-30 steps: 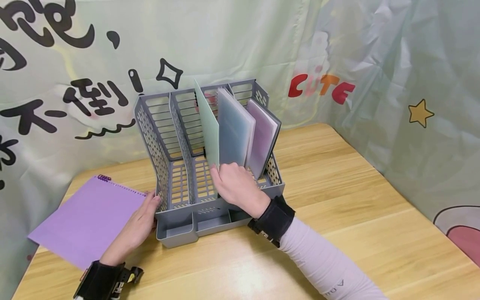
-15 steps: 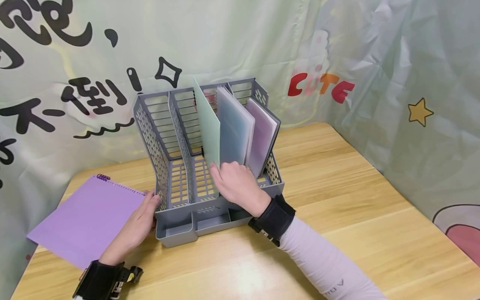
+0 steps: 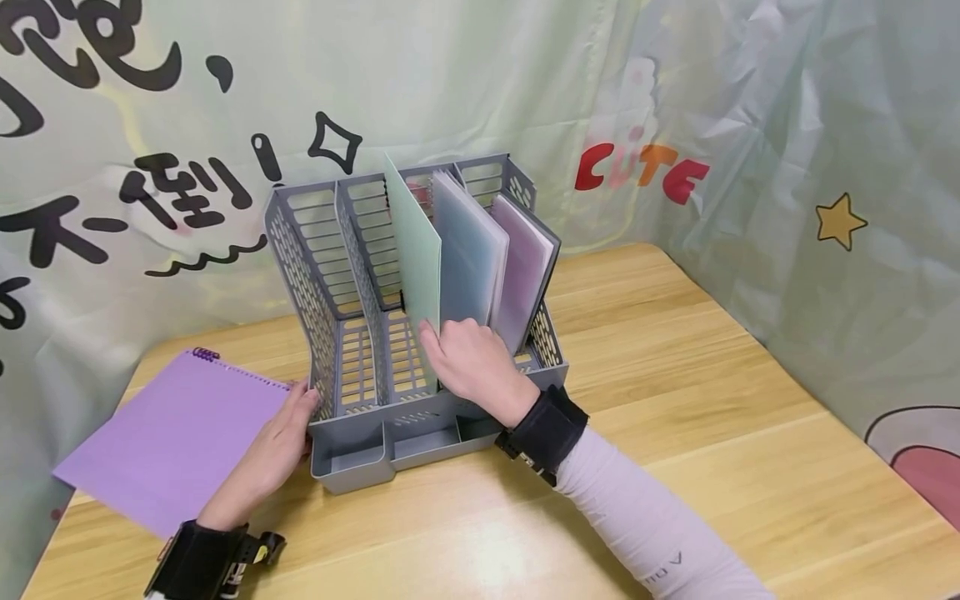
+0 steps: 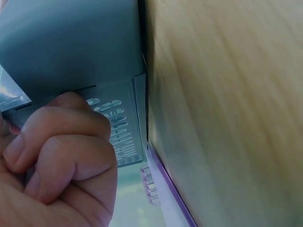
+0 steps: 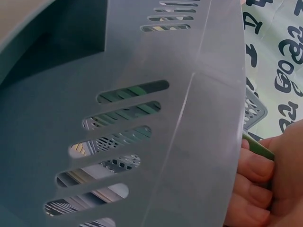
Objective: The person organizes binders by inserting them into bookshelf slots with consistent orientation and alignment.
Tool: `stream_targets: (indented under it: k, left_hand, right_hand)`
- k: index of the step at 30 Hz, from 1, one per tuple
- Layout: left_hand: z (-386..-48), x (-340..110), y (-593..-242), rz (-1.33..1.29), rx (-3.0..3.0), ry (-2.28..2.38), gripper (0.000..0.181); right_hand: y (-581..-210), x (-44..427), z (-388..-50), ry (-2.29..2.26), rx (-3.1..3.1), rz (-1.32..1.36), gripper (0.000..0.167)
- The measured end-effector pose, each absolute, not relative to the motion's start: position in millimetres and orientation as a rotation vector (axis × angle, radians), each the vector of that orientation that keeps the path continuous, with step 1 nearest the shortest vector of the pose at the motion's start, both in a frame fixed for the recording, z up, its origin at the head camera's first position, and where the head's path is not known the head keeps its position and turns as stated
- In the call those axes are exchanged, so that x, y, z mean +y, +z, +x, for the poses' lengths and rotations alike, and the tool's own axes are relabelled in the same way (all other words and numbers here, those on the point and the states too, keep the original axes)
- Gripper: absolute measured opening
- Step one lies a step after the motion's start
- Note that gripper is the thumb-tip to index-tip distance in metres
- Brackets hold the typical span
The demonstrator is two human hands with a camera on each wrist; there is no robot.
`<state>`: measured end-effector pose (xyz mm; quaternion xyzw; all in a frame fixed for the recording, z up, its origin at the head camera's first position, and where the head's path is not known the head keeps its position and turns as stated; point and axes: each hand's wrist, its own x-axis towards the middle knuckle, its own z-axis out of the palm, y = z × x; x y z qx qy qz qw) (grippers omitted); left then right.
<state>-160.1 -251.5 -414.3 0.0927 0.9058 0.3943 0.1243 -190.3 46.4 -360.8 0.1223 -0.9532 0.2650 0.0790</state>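
A light green notebook (image 3: 415, 267) with dark binding at its far edge stands upright in a middle compartment of the grey file rack (image 3: 348, 415). My right hand (image 3: 476, 362) pinches its near edge between thumb and fingers. In the right wrist view, the curled fingers (image 5: 253, 189) hold the green edge behind the rack's slotted front wall. My left hand (image 3: 281, 437) grips the rack's left side at the front corner. Curled fingers (image 4: 78, 156) show against the slotted side wall in the left wrist view. Right of the green notebook stand a blue notebook (image 3: 468, 250) and a purple one (image 3: 525, 258).
A purple spiral notebook (image 3: 180, 442) lies on the wooden table (image 3: 637, 467) left of the rack, partly under my left forearm. Shallow trays (image 3: 352, 450) run along the rack's front. A printed curtain (image 3: 480, 83) hangs behind the table and along the right.
The green notebook's near edge has shifted very slightly right with my right hand still holding it. My left hand keeps its place on the rack.
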Motion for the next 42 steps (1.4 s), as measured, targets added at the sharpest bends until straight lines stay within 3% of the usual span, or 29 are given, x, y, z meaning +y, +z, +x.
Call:
stream_targets:
  k: [26,42]
  left_hand:
    - [-159,-255,-410,0.245,2.630,1.109,0.080]
    - [-159,-263,-402,0.263,2.689,1.064,0.074]
  right_hand:
    - [-353,52,-172,0.812,-2.951,0.455,0.069]
    - [-336,42,-140,0.876,-2.883,0.754,0.061]
